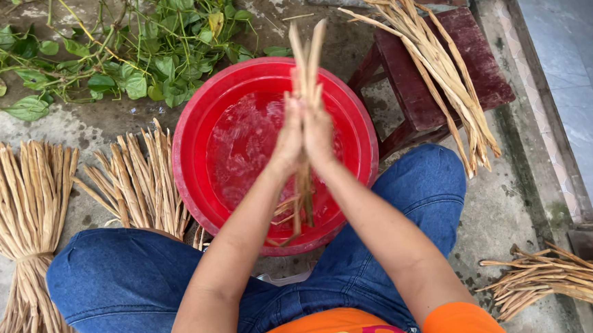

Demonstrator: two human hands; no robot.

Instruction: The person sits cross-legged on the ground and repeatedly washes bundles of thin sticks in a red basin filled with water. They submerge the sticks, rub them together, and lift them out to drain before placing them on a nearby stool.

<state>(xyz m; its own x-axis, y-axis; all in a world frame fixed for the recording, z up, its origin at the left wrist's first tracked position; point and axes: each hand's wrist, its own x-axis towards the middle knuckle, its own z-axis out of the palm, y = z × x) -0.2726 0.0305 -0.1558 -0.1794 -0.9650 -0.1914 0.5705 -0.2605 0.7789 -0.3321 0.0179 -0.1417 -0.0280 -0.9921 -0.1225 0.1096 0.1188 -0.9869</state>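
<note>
While my forearms angle inward, left hand point(288, 138) and right hand point(319, 132) press together, clamping dried stalks point(304, 63) above the red basin point(192, 135).

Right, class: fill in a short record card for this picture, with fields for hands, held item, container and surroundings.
Hands: left hand and right hand pressed palm to palm
Held item: bunch of dried stalks clamped between them
Container: red basin of water, under the hands
Left side: tied stalk bundle on the ground
Right side: loose stalks across a dark red stool
Back: leafy green vines
</note>
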